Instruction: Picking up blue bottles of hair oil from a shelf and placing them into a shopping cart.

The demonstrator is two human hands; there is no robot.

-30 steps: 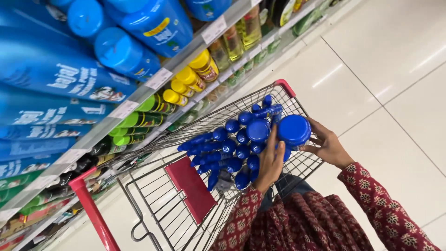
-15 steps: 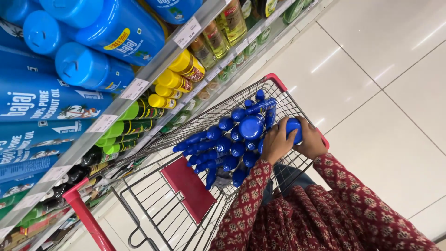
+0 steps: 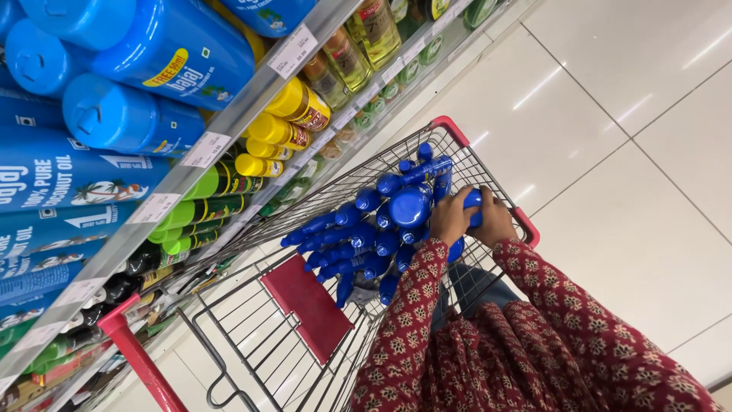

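1. Both hands, left hand (image 3: 451, 217) and right hand (image 3: 494, 221), had their fingers clamped on a blue plastic bottle (image 3: 471, 204) inside the shopping cart (image 3: 488, 156).
2. It looked stiff, smooth, likely slippery; gripping the body seemed safest.
3. Beyond lay piled blue bottles (image 3: 366, 236).

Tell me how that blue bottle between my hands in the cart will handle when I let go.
The blue bottle looks like rigid, smooth plastic, so probably slippery. It sits atop a loose pile of blue bottles, so it may well roll or slide. Both hands, left hand and right hand, grip it.
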